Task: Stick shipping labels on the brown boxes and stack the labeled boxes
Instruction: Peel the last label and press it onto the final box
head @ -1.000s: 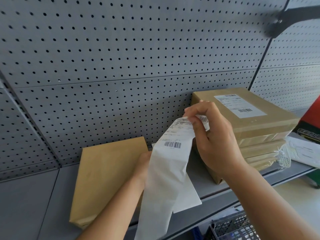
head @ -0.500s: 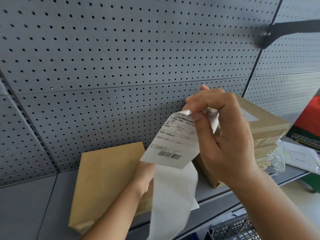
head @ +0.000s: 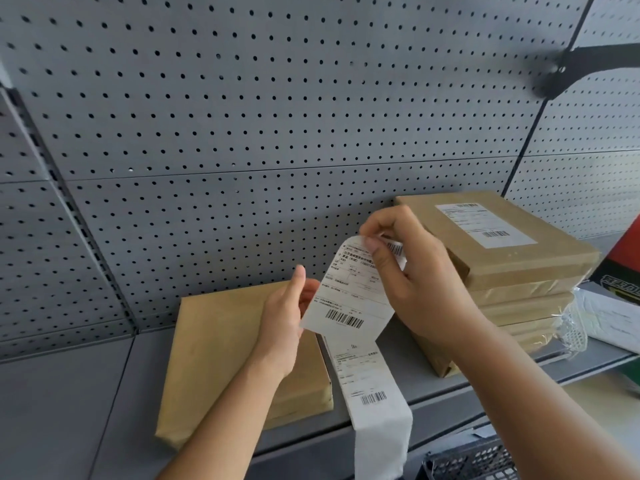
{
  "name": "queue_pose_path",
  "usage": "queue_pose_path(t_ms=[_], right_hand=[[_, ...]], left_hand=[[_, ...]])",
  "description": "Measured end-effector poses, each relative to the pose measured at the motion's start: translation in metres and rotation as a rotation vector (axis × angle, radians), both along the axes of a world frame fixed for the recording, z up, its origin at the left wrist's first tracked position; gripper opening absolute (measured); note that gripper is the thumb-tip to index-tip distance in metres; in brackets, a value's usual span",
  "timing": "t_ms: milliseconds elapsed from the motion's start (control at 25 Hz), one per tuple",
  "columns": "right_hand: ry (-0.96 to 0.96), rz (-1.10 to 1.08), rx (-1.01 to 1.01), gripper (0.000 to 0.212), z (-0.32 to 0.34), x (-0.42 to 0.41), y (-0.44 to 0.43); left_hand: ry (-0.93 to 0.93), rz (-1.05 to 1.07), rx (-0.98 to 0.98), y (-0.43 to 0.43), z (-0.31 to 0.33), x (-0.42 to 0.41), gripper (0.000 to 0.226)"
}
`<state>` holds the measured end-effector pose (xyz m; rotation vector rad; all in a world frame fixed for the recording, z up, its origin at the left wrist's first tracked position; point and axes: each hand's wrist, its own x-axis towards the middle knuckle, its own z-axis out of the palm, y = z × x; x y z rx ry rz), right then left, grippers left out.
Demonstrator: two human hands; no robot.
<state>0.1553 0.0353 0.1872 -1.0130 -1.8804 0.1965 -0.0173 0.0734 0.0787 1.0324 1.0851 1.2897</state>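
Note:
My right hand pinches the top edge of a white shipping label with barcodes, held in the air above the grey shelf. My left hand touches the label's left edge, fingers partly spread. A long backing strip with another printed label hangs from it down past the shelf edge. Below my left hand a plain brown box lies flat with no label on its top. To the right stands a stack of brown boxes; the top one bears a label.
A grey pegboard wall backs the shelf. A black bracket juts out at the upper right. A red and black carton and white papers lie at the far right. A dark wire basket sits below the shelf edge.
The label has peeled away from the backing strip, which now hangs separately below. My left hand has risen from behind the paper to the label's left edge.

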Motion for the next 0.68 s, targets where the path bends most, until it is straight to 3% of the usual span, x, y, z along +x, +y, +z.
queue_pose_path(t_ms=[120,200,320,440,560,680], right_hand=[[-0.081,0.01,-0.124,0.011,-0.019,-0.011,0.015],[-0.12,0.028,-0.171,0.012,-0.03,-0.023,0.024],[-0.153,0.083,-0.193,0.015,-0.043,-0.048,0.034],[-0.2,0.076,-0.167,0.038,-0.056,-0.07,0.046],[-0.023,0.048,-0.506,0.044,-0.074,-0.087,0.058],[0.262,0.152,-0.963,0.03,-0.102,-0.099,0.061]], left_hand=[[0.016,-0.096,0.148,-0.02,0.018,-0.023,0.064],[0.133,-0.128,0.203,-0.032,0.023,-0.036,0.046],[0.221,-0.018,0.223,-0.039,0.02,-0.053,0.014],[0.226,0.112,0.176,-0.041,0.012,-0.072,0.011],[0.23,0.231,0.087,-0.041,-0.002,-0.096,0.012],[0.231,0.304,-0.021,-0.039,-0.016,-0.117,0.012]])
